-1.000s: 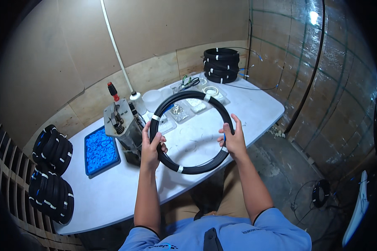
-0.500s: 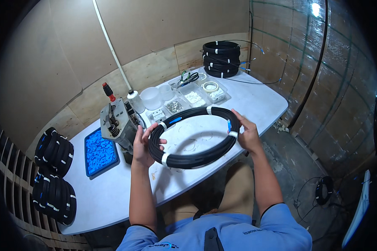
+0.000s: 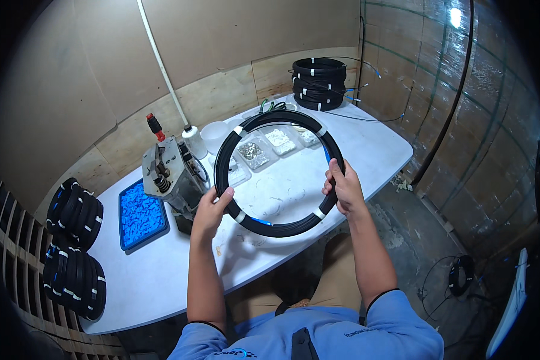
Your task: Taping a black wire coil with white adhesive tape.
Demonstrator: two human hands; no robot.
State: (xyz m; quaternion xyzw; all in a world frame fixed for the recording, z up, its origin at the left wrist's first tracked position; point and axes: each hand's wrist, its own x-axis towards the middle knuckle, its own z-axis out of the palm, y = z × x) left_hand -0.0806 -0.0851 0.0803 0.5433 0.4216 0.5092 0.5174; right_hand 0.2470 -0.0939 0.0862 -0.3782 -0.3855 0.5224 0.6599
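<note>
Between my hands hangs a coil of black cable [image 3: 290, 229], held up over the near side of the table and tilted so its ring faces me. White bands wrap it at several spots, and blue connectors show on its lower edge and right side. My left hand [image 3: 211, 211] grips the coil's lower left, thumb on the front. On the right side, my right hand [image 3: 344, 187] is closed round the ring with its thumb up along it. Through the ring I see clear trays of small parts, among them a tray of metal pieces [image 3: 253, 153] and one of white pieces [image 3: 280, 143].
A grey metal machine [image 3: 169, 168] with a red-black handle stands left, beside a blue tray [image 3: 165, 230] of small blue pieces. Coil stacks [image 3: 75, 279] sit at the table's left edge; another stack [image 3: 319, 84] stands at the far right. A white bottle [image 3: 192, 142] is behind the machine.
The coil has been tipped from nearly flat to more upright, its far edge rising. Both hands have closed more firmly round its sides, and its connectors have shifted position.
</note>
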